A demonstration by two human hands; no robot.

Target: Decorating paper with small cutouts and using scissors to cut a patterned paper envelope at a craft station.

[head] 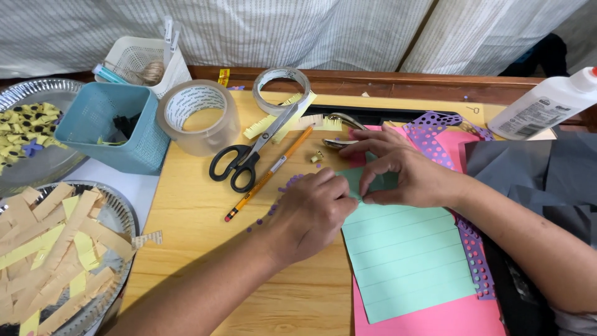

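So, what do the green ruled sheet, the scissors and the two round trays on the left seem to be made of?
Green sheet: thin matte paper, it seems; both hands, left and right, bend its top edge.
Scissors: shiny metal blades, black handles, probably plastic.
Trays: likely foil or foil-coated, given the silvery, ribbed rims.

Craft table: scissors (pixel 249 155), tape rolls (pixel 198 116), glue bottle (pixel 547 104), paper strips (pixel 50 255).

Pale yellow wooden tabletop (pixel 193 249), evenly daylit. Along its far edge, a dark brown wooden rail (pixel 385 79). Behind that rail, white striped curtain (pixel 261 31) hanging in folds. At the far right of the curtain, a dark gap (pixel 547 53).
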